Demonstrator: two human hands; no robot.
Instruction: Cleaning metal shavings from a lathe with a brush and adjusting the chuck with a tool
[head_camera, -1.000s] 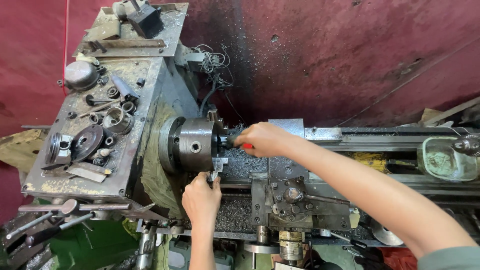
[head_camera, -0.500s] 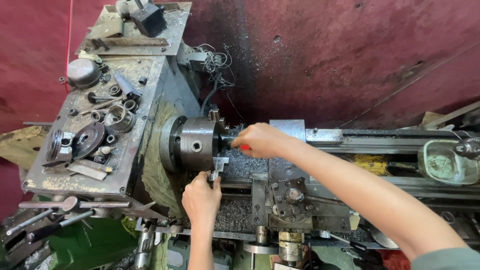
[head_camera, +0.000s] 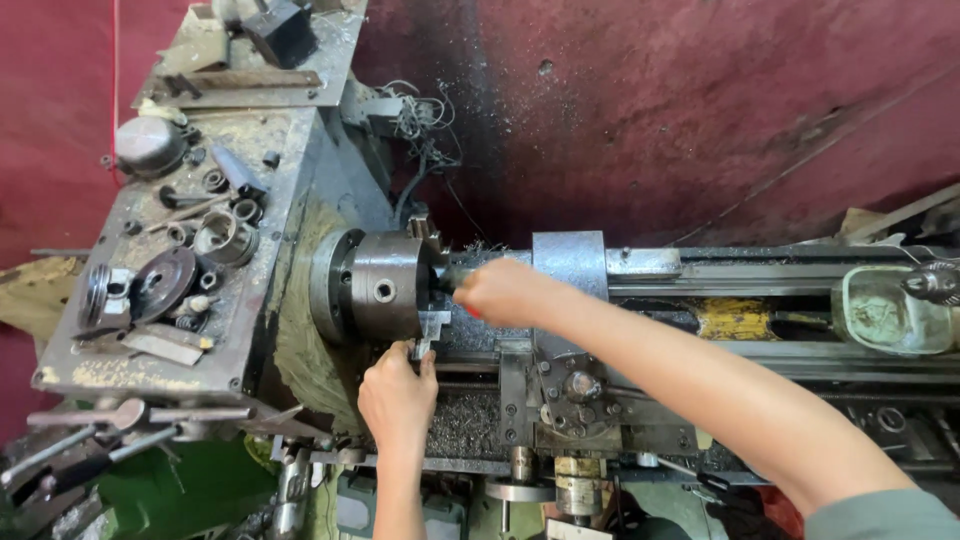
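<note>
Your left hand (head_camera: 398, 392) is closed around a small metal key (head_camera: 422, 349) set into the underside of the lathe chuck (head_camera: 385, 288), fingers clenched on it. Your right hand (head_camera: 505, 291) is wrapped around a dark workpiece (head_camera: 446, 277) sticking out of the chuck face, just in front of the grey tool post (head_camera: 569, 263); only its end shows. Headstock top (head_camera: 180, 240) to the left is littered with rings, gears and scrap. Swarf (head_camera: 465, 425) lies in the tray below the chuck
</note>
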